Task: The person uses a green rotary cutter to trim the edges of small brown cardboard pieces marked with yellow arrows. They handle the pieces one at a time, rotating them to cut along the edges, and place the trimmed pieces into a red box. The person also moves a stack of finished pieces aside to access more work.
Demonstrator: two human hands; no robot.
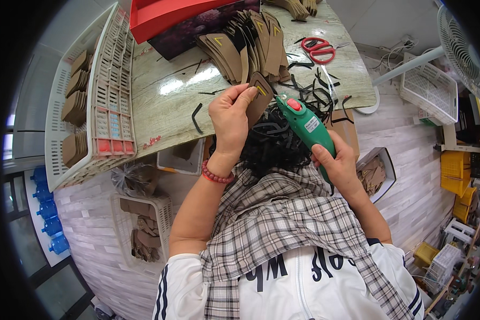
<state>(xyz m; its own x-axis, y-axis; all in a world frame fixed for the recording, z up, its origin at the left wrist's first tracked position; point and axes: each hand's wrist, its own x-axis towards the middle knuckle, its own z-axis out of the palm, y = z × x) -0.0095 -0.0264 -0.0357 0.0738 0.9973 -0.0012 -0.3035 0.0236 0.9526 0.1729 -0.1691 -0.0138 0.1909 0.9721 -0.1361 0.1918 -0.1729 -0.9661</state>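
**Brown card piece held against a green hand tool**

Brown, flat card piece with a rounded top and a yellow chevron mark (pixel 260 96) sits in the left hand (pixel 230 116), above the near edge of the pale wood-grain worktop (pixel 165 101). The left fingers (pixel 244 95) are closed on the piece, pinching its upper edge, and it stands roughly upright with the marked face toward the camera. A red bead bracelet (pixel 216 176) circles the left wrist.

The right hand (pixel 337 162) is wrapped around the handle of a green plastic hand tool with a red button (pixel 305 124). Its fingers are closed on the handle. The head of the tool points up and to the left and lies just beside the right edge of the card piece; whether the two touch cannot be told.

A dark heap of black strips (pixel 274 146) lies below both hands, in the person's lap over a checked cloth.

On the worktop behind the hands:
- a fanned row of matching brown card pieces (pixel 245 45);
- loose black strip offcuts (pixel 317 90);
- red-handled scissors (pixel 319 49), well apart from the hands.

A white plastic lattice basket (pixel 109 90) at the left edge holds stacked brown card pieces.
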